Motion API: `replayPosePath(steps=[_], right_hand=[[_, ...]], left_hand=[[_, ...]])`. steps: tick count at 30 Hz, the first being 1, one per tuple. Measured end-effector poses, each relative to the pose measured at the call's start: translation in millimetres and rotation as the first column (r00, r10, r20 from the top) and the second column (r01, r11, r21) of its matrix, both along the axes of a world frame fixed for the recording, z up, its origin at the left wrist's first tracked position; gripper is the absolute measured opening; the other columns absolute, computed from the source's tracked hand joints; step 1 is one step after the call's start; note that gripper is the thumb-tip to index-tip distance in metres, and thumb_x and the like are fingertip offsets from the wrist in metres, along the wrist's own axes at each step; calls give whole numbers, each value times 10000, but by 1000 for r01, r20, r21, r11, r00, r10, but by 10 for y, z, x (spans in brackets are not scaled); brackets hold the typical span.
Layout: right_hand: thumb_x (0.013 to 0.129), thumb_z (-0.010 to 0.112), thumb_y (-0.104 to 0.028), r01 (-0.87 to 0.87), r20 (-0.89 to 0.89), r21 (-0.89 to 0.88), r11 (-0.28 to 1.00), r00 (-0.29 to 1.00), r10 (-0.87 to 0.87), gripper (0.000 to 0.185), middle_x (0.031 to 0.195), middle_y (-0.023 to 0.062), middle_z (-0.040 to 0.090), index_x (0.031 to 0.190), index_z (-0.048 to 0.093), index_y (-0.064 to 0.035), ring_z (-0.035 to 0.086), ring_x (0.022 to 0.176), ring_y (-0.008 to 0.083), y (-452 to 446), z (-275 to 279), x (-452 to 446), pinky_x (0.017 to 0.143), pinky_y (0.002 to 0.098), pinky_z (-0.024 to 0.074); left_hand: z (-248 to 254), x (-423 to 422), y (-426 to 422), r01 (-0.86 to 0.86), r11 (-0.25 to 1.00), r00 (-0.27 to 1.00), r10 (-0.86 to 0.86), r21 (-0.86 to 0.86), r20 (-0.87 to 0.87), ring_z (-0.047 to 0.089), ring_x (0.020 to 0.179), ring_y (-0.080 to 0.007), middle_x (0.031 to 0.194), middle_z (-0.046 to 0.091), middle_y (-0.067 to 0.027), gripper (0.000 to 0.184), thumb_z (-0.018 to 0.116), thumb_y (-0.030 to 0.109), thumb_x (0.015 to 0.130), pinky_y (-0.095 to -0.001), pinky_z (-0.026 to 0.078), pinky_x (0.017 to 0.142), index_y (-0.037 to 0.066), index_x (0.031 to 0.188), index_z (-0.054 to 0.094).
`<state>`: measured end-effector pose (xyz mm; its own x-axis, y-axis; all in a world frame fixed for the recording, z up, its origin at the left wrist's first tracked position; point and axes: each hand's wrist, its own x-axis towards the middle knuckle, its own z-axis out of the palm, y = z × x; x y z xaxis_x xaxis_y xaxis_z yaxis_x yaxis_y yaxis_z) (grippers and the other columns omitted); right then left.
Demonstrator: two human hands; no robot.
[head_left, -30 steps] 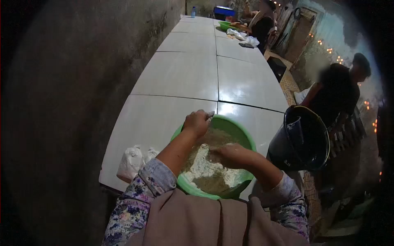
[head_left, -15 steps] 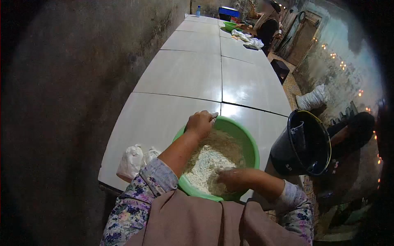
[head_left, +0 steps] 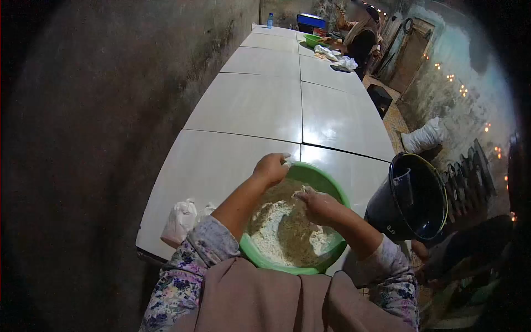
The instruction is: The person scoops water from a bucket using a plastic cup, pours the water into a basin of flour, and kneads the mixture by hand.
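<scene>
A green plastic bowl (head_left: 254, 255) stands at the near end of the tiled table, with crumbly white flour (head_left: 271, 232) inside. Part of its floor shows bare, with a thin floury film. My left hand (head_left: 272, 167) is closed over the bowl's far-left rim, its fingertips dusted white. Inside the bowl, raised above the flour, my right hand (head_left: 319, 205) has its fingers drawn together, with pale flour clumps at the tips. How much flour it holds I cannot tell.
Tied white plastic bags (head_left: 180, 220) lie left of the bowl. A black bucket (head_left: 381, 207) stands close on the right. At the table's far end are a co-worker (head_left: 362, 44), another green bowl (head_left: 313, 42), a blue box (head_left: 311, 22) and a bottle (head_left: 270, 21).
My right hand has risen from the flour near the front of the bowl toward its far side. The flour has shifted, baring the bowl's floor. My left hand stays at the rim.
</scene>
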<state>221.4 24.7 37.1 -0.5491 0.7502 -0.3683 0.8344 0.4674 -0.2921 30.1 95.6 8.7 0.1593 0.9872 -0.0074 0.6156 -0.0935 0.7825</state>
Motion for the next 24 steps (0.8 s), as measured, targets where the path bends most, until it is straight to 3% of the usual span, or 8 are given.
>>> replayPosePath(steps=[4, 6, 7, 9, 13, 16, 18, 24], right_hand=[[839, 595, -182, 85, 65, -131, 988, 995, -77, 563, 1345, 291, 441, 1367, 429, -79, 502, 1197, 426, 186, -326, -76, 978, 481, 442], [827, 682, -349, 94, 70, -212, 973, 994, -81, 711, 1460, 306, 284, 1421, 355, -135, 380, 1298, 466, 87, -348, -240, 1058, 499, 354], [810, 635, -217, -33, 65, -102, 994, 997, 39, 687, 1424, 286, 313, 1433, 347, -172, 479, 1213, 454, 14, -456, -284, 963, 490, 461], [807, 623, -169, -109, -41, -103, 989, 994, 105, 698, 1419, 282, 321, 1443, 338, -197, 499, 1186, 460, -158, -518, -401, 952, 486, 464], [738, 561, -68, -378, -25, -356, 855, 918, 395, 647, 1356, 291, 426, 1376, 450, -91, 554, 1128, 408, -410, -217, -510, 954, 470, 445], [755, 554, -34, -404, -67, -396, 825, 908, 413, 594, 1267, 251, 530, 1344, 485, -69, 573, 1109, 385, -481, -264, -310, 942, 471, 452], [786, 537, 9, -317, 81, -482, 817, 912, 402, 530, 1208, 215, 585, 1310, 522, -64, 596, 1081, 366, -511, 78, -229, 918, 467, 471], [770, 555, 15, -95, -196, -35, 995, 977, 86, 437, 1003, 217, 640, 1202, 563, -50, 610, 993, 397, -335, -333, 227, 844, 470, 483]], left_hand=[[-111, -304, 159, -32, 983, 990, 56, -180, 130, 642, 957, -234, 1089, 658, -205, 469, 657, 196, 810, -342, 499, 841, 1, 1231, 587], [-235, -457, 198, 5, 975, 994, 20, -224, 106, 627, 716, -193, 850, 684, -126, 389, 723, 295, 791, -336, 503, 702, 1, 1043, 690], [-305, -450, 205, 3, 974, 994, 21, -225, 103, 627, 716, -193, 850, 684, -126, 389, 723, 295, 791, -336, 503, 702, 1, 1043, 690], [-430, -443, 183, -57, 954, 939, 151, -294, 309, 616, 713, -191, 833, 687, -124, 373, 735, 315, 787, -332, 494, 707, 1, 987, 711], [-304, -376, 89, -109, 973, 972, 147, -204, 182, 595, 711, -181, 826, 682, -111, 378, 733, 311, 794, -328, 481, 706, -4, 1000, 705], [-250, -409, 57, -78, 972, 963, 131, -220, 236, 597, 736, -183, 820, 681, -109, 382, 731, 314, 795, -326, 476, 722, -6, 1001, 704], [-277, -434, 68, -79, 977, 967, 123, -198, 223, 602, 739, -188, 825, 680, -111, 386, 728, 314, 795, -326, 478, 726, -7, 1007, 701], [-397, -377, 154, -59, 978, 987, 86, -198, 132, 657, 868, -222, 945, 694, -163, 380, 710, 295, 801, -338, 501, 773, 17, 1059, 688]])
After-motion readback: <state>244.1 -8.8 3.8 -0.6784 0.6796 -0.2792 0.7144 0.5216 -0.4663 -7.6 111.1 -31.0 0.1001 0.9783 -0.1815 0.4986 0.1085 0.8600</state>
